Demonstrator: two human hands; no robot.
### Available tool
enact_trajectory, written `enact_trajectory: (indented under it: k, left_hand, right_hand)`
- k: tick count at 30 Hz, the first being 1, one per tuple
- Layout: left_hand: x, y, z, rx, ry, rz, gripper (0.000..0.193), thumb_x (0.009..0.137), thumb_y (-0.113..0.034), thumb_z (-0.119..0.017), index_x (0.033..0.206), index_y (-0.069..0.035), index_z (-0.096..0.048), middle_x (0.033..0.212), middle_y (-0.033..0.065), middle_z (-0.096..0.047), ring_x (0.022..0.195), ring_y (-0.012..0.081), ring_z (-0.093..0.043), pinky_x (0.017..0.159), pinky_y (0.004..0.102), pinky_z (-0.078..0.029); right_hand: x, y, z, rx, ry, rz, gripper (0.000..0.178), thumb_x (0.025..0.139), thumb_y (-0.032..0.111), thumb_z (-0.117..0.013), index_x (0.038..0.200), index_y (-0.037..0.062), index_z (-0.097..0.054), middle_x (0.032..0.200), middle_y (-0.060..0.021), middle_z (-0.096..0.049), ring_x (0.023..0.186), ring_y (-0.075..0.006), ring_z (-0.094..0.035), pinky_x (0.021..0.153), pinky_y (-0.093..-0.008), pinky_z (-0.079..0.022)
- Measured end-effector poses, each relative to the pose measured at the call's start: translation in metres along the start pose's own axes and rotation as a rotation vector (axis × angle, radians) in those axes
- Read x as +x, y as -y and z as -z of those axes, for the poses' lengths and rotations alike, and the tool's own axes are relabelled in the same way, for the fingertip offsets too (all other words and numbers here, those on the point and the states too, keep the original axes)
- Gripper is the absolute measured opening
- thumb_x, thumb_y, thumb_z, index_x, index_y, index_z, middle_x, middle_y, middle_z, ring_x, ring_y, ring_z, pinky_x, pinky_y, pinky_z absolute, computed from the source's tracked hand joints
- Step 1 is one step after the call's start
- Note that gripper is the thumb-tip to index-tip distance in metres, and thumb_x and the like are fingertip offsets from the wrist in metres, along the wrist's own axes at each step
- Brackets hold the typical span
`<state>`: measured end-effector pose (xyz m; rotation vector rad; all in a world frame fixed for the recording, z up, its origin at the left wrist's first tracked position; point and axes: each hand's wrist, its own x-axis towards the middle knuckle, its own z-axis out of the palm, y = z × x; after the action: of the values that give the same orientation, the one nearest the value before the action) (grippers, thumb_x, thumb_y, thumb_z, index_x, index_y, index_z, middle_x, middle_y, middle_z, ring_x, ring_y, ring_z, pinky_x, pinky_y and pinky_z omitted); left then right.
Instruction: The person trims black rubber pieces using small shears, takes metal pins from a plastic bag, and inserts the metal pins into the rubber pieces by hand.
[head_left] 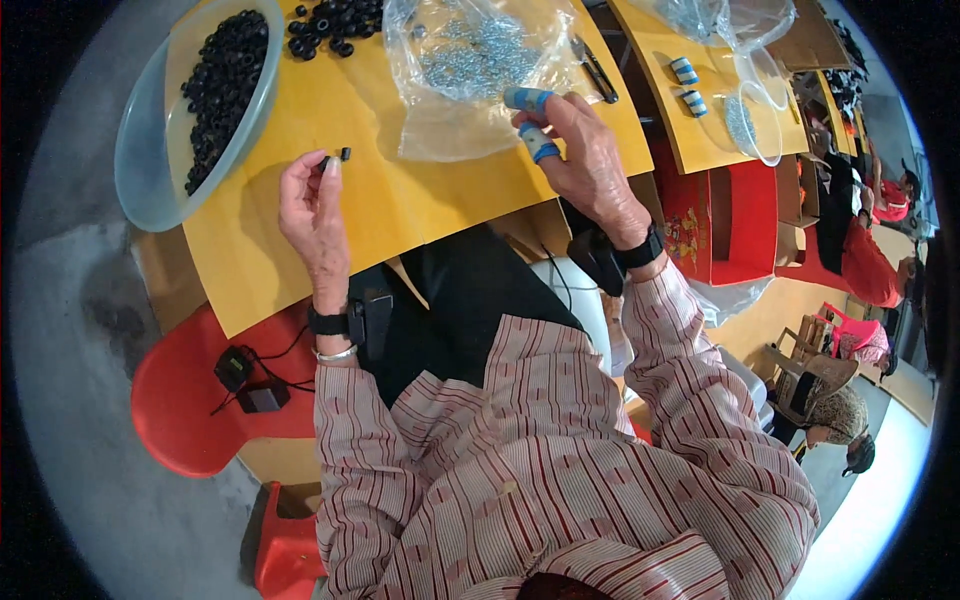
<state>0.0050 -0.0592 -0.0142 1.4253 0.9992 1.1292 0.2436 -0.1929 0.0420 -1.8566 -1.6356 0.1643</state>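
My left hand (315, 215) is over the yellow tabletop, its thumb and index finger pinched on a small black plastic piece (345, 154) that shows at the fingertips. The fingers cover part of it. My right hand (595, 170) hovers by the near right corner of a clear plastic bag (440, 135). Blue-and-white wraps cover its thumb and index tips, which are apart with nothing visible between them. Inside the bag lies a heap of small shiny metal parts (480, 60). Loose black round pieces (340, 22) lie on the table left of the bag.
At the table's left edge, a translucent oval tub (150, 165) holds many black pieces. Dark-handled snips (597, 72) lie right of the bag. A second yellow table (705, 140), a red box (745, 225) and a red stool (180, 395) stand around. Other people sit far right.
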Motion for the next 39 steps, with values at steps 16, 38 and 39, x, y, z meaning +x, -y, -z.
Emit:
enact_trajectory:
  k: [16, 38, 39]
  left_hand:
    - [-0.001, 0.003, -0.001, 0.122, 0.025, -0.03, 0.016, 0.087, -0.011, -0.063, 0.1, -0.002, -0.064, 0.085, -0.0003, -0.057, 0.073, 0.0073, -0.052, 0.067, 0.0215, -0.044]
    - [-0.001, -0.004, -0.002, 0.168, 0.052, -0.016, 0.019, 0.088, -0.01, -0.061, 0.105, -0.001, -0.062, 0.087, -0.003, -0.056, 0.076, 0.0049, -0.048, 0.07, 0.0179, -0.041]
    - [-0.001, -0.004, -0.002, 0.187, 0.043, -0.031, 0.017, 0.087, -0.01, -0.062, 0.102, -0.001, -0.063, 0.087, -0.0003, -0.057, 0.075, 0.0073, -0.051, 0.069, 0.0205, -0.043]
  right_hand:
    - [0.027, 0.006, -0.039, -0.099, 0.094, 0.134, 0.035, 0.064, -0.004, -0.06, 0.096, 0.006, -0.049, 0.093, -0.0077, -0.06, 0.091, -0.0315, -0.054, 0.076, -0.0401, -0.049]
    - [0.03, 0.007, -0.034, -0.118, -0.008, 0.214, 0.032, 0.063, -0.001, -0.062, 0.092, 0.0054, -0.048, 0.085, -0.011, -0.056, 0.085, -0.0326, -0.052, 0.073, -0.0408, -0.047]
    - [0.032, 0.01, -0.031, -0.119, -0.008, 0.214, 0.032, 0.063, -0.001, -0.062, 0.092, 0.0054, -0.048, 0.085, -0.011, -0.056, 0.085, -0.0326, -0.052, 0.073, -0.0408, -0.047]
